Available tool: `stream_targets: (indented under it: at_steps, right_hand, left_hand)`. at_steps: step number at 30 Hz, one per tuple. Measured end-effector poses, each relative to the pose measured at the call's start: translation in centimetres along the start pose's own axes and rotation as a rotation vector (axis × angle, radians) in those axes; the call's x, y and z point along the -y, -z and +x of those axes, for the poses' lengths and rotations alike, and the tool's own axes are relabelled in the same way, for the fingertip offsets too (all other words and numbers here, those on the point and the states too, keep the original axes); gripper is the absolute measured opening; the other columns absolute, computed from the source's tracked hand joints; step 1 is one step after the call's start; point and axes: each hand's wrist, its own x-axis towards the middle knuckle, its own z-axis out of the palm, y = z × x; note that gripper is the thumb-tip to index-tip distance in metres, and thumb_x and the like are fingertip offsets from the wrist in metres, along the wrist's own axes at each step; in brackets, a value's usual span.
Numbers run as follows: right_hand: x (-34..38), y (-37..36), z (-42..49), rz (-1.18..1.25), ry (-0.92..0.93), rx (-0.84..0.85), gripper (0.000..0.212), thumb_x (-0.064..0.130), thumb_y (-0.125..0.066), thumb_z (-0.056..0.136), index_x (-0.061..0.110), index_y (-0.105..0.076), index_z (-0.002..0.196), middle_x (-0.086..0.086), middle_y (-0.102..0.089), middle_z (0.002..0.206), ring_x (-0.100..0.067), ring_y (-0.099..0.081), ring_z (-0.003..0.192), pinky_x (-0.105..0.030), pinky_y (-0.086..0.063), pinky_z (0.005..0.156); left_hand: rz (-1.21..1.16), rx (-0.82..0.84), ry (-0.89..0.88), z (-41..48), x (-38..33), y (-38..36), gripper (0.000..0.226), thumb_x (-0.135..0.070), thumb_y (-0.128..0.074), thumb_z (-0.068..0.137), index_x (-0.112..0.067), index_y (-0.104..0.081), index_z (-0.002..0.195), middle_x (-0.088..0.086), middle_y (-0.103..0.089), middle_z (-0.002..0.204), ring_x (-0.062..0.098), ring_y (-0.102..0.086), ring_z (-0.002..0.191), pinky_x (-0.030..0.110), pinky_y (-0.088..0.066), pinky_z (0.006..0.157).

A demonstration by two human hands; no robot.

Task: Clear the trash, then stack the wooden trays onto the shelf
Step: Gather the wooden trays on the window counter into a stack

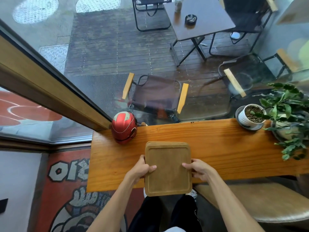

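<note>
A stack of square wooden trays [168,168] with rounded corners sits between both my hands, over the front edge of the orange wooden counter [225,148]. The rims of lower trays show at the far side of the stack. My left hand [142,169] grips the stack's left edge, thumb on top. My right hand [199,169] grips the right edge the same way. The near end of the stack juts past the counter toward my legs.
A red helmet [124,127] stands on the counter's back left by the window. A white potted plant [251,115] and a leafy plant [289,118] occupy the right end. A round stool [260,203] is at the lower right. Chairs and a table lie outside the glass.
</note>
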Motion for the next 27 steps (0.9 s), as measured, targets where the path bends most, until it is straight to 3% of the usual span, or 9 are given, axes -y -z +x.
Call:
stream_targets:
  at_steps: [2,5,8,10,14,18,22,24,27]
  right_hand:
    - [1.8,0.4,-0.8,-0.047,0.088,0.016,0.057,0.011,-0.074,0.085,0.006,-0.050,0.137,-0.009,-0.067,0.119,-0.021,-0.063,0.103,-0.038,-0.052,0.085]
    - [4.8,0.9,-1.9,-0.205,0.338,-0.043,0.060,0.008,-0.076,0.082,0.017,-0.050,0.135,-0.006,-0.063,0.128,-0.023,-0.059,0.118,-0.042,-0.052,0.099]
    - [6.1,1.2,-2.3,-0.397,0.638,-0.139,0.060,-0.002,-0.074,0.079,0.027,-0.054,0.128,0.006,-0.063,0.124,-0.017,-0.055,0.122,-0.026,-0.046,0.097]
    - [5.4,1.0,-2.1,-0.459,0.757,-0.234,0.061,-0.004,-0.074,0.078,0.025,-0.055,0.129,0.011,-0.062,0.119,-0.013,-0.055,0.119,-0.015,-0.044,0.092]
    - [2.2,0.7,-1.0,-0.490,0.800,-0.340,0.063,-0.001,-0.077,0.076,0.020,-0.055,0.132,0.009,-0.064,0.114,-0.012,-0.058,0.111,-0.024,-0.047,0.090]
    - [0.4,1.0,-0.5,-0.507,0.786,-0.310,0.064,-0.002,-0.072,0.081,0.029,-0.051,0.133,0.009,-0.066,0.115,-0.013,-0.060,0.111,-0.028,-0.049,0.088]
    - [0.5,0.4,-0.9,-0.483,0.738,-0.313,0.066,0.004,-0.074,0.081,0.027,-0.047,0.137,0.010,-0.061,0.117,-0.011,-0.055,0.111,-0.027,-0.045,0.090]
    - [0.2,0.1,-1.1,-0.447,0.738,-0.285,0.064,0.003,-0.074,0.081,0.025,-0.047,0.134,0.008,-0.061,0.119,-0.014,-0.055,0.114,-0.029,-0.047,0.092]
    - [-0.3,0.4,-1.2,-0.372,0.715,-0.217,0.064,-0.004,-0.074,0.079,0.015,-0.047,0.134,-0.007,-0.059,0.126,-0.028,-0.054,0.122,-0.049,-0.048,0.100]
  left_hand:
    - [0.033,0.001,-0.121,-0.6,-1.5,0.3,0.062,-0.012,-0.073,0.085,-0.027,-0.032,0.129,-0.001,-0.058,0.121,0.019,-0.058,0.111,0.035,-0.053,0.089]
    - [0.073,-0.027,-0.380,-1.1,-3.5,0.5,0.061,-0.001,-0.071,0.083,-0.031,-0.038,0.124,-0.005,-0.058,0.122,0.014,-0.056,0.116,0.023,-0.054,0.084]
    - [0.140,-0.134,-0.676,-1.2,-4.2,0.6,0.060,0.009,-0.069,0.081,-0.028,-0.046,0.122,-0.012,-0.061,0.115,0.001,-0.059,0.110,0.014,-0.051,0.085]
    - [0.185,-0.201,-0.805,-0.7,-3.6,0.6,0.051,0.010,-0.068,0.082,-0.019,-0.050,0.120,-0.002,-0.062,0.114,0.008,-0.060,0.108,0.021,-0.050,0.090]
    - [0.179,-0.205,-0.765,0.3,-1.5,-0.2,0.049,0.017,-0.064,0.079,-0.014,-0.050,0.115,0.008,-0.060,0.113,0.022,-0.060,0.106,0.044,-0.055,0.087]
    - [0.130,-0.189,-0.671,0.8,0.3,-0.5,0.068,0.025,-0.056,0.078,-0.033,-0.050,0.112,-0.005,-0.060,0.114,0.003,-0.060,0.106,0.035,-0.057,0.086]
    - [0.134,-0.157,-0.650,0.7,0.2,-0.5,0.062,0.022,-0.064,0.075,-0.022,-0.050,0.116,-0.019,-0.061,0.111,-0.003,-0.059,0.106,0.020,-0.055,0.082]
    - [0.145,-0.130,-0.684,0.2,0.1,-0.6,0.059,0.019,-0.068,0.076,-0.015,-0.048,0.119,-0.009,-0.057,0.114,-0.002,-0.058,0.102,0.021,-0.055,0.078]
    - [0.127,-0.079,-0.696,-0.6,0.4,-0.5,0.070,0.013,-0.074,0.075,-0.015,-0.043,0.132,0.004,-0.049,0.125,0.009,-0.055,0.108,0.030,-0.057,0.083]
